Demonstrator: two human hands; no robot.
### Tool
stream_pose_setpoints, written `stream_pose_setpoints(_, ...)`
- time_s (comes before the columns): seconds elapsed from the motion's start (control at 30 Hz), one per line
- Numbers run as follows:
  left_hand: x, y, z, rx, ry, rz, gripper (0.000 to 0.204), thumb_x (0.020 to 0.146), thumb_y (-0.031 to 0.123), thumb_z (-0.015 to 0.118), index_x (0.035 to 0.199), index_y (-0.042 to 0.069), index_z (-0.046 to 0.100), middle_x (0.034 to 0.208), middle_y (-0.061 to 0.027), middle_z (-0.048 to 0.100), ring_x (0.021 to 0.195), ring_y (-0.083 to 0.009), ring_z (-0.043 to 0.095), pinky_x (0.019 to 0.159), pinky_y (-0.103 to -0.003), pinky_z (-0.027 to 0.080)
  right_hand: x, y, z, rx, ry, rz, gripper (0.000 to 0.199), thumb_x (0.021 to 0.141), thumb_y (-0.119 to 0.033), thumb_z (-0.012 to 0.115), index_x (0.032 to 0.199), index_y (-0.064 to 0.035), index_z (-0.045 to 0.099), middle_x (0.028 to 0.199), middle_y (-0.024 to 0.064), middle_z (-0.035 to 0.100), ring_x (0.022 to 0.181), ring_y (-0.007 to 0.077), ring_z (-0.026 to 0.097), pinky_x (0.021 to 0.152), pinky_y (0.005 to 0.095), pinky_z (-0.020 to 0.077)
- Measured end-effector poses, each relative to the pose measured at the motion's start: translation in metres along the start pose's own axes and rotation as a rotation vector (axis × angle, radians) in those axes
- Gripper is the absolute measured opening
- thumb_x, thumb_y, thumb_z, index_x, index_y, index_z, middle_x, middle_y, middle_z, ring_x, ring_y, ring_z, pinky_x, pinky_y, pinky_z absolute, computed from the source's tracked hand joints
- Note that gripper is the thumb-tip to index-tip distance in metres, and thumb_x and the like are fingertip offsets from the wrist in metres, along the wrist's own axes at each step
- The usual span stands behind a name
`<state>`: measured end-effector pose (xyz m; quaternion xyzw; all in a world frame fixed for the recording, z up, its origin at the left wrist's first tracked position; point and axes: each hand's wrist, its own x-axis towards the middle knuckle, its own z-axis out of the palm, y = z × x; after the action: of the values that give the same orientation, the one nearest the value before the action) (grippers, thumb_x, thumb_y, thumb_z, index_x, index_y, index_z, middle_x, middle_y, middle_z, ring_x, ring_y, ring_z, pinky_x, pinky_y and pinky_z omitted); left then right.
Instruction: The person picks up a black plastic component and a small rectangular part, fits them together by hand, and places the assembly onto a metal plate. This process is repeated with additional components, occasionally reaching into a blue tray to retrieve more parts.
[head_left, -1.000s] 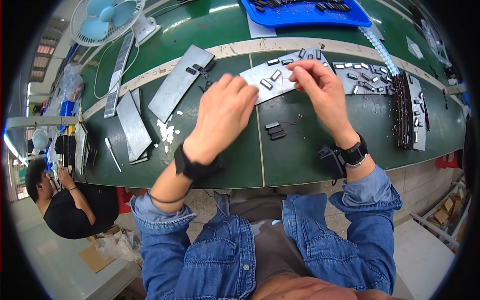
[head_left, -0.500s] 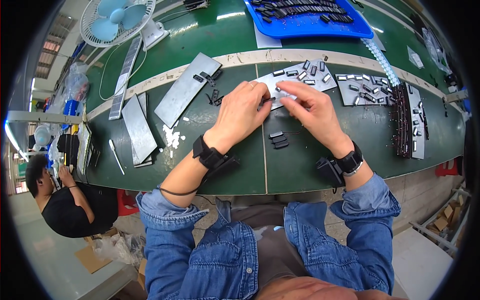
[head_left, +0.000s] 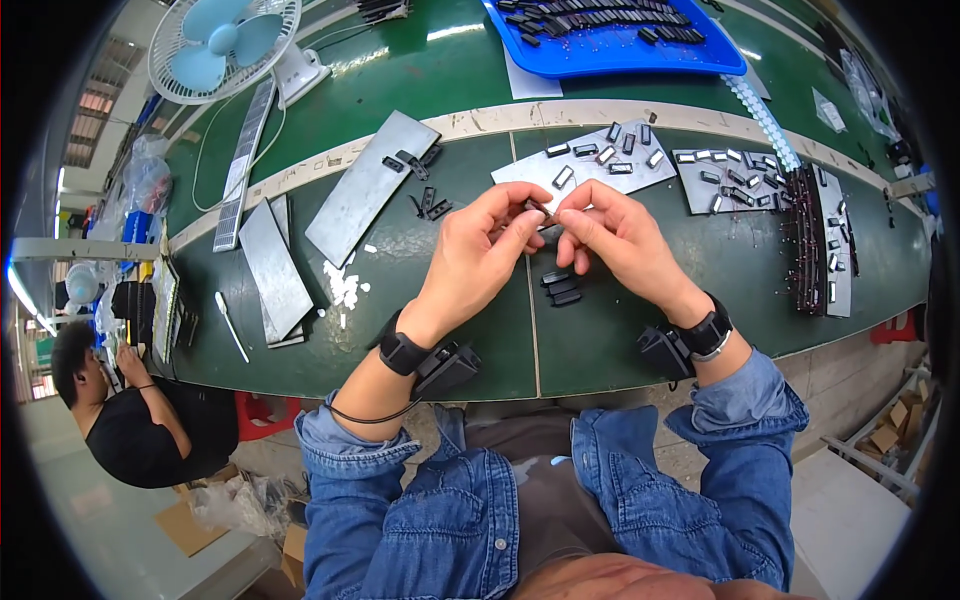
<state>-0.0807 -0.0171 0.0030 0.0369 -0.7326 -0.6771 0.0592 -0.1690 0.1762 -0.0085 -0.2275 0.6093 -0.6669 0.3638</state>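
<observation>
- Fan (head_left: 222, 48) of pale blue plastic with a round wire guard stands far left on the green table (head_left: 420, 330).
- Flat grey metal plates (head_left: 370, 185) lie beside it, smooth and rectangular.
- Left hand (head_left: 478, 258) pinches with fingertips closed on a small black part (head_left: 540, 208), above the table's middle.
- Right hand (head_left: 622, 240) pinches the same part from the other side.
- Small black clips (head_left: 560, 288) lie just below the hands.
- Blue plastic tray (head_left: 700, 60) sits behind, with dark pieces inside.

Person wears a blue denim shirt, sleeves rolled to the forearm, with black wrist straps carrying small black boxes on both the left hand (head_left: 478, 262) and right hand (head_left: 622, 246).
</observation>
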Motion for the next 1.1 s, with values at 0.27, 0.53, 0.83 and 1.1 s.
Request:
stream_pose_setpoints(0.27, -0.001, 0.003, -0.01, 0.424, 0.029, 0.141, 0.024, 0.1, 0.005, 0.057, 0.121, 0.002, 0.068, 0.086, -0.0123, 0.063, 0.074, -0.0248, 0.064, 0.07, -0.038, 0.051, 0.0, -0.006, 0.003, -0.625, 0.19, -0.379, 0.007, 0.101, -0.008, 0.063, 0.102, -0.0012, 0.065, 0.093, 0.0028, 0.068, 0.079, 0.0112, 0.061, 0.071, 0.0269, 0.0499)
stream_pose_setpoints(0.53, -0.001, 0.013, -0.02, 0.631, -0.275, 0.232, 0.024, 0.099, 0.008, 0.06, 0.12, 0.005, 0.07, 0.087, -0.0126, 0.064, 0.084, -0.0261, 0.061, 0.079, -0.04, 0.049, 0.003, -0.004, -0.005, -0.863, 0.231, -0.446, 0.008, 0.099, -0.002, 0.063, 0.106, -0.0024, 0.067, 0.096, 0.0036, 0.068, 0.08, 0.0146, 0.062, 0.071, 0.0276, 0.0505)
stream_pose_setpoints(0.83, -0.002, 0.01, -0.019, 0.405, -0.171, 0.087, 0.034, 0.098, 0.008, 0.06, 0.132, 0.006, 0.061, 0.086, -0.0084, 0.064, 0.083, -0.0212, 0.06, 0.079, -0.036, 0.049, 0.002, -0.011, 0.008, -0.644, 0.368, -0.706, 0.019, 0.095, 0.001, 0.067, 0.114, -0.002, 0.071, 0.106, 0.0064, 0.073, 0.089, 0.0163, 0.069, 0.075, 0.0299, 0.054)
stream_pose_setpoints(1.1, 0.0, 0.01, -0.02, 0.237, -0.195, -0.008, 0.038, 0.099, 0.006, 0.058, 0.137, 0.004, 0.054, 0.087, -0.0038, 0.063, 0.08, -0.0119, 0.059, 0.077, -0.028, 0.047, 0.0, -0.004, 0.003, -0.727, 0.146, -0.522, 0.017, 0.093, 0.001, 0.068, 0.11, -0.001, 0.071, 0.101, 0.0102, 0.073, 0.087, 0.0228, 0.071, 0.076, 0.0331, 0.0558)
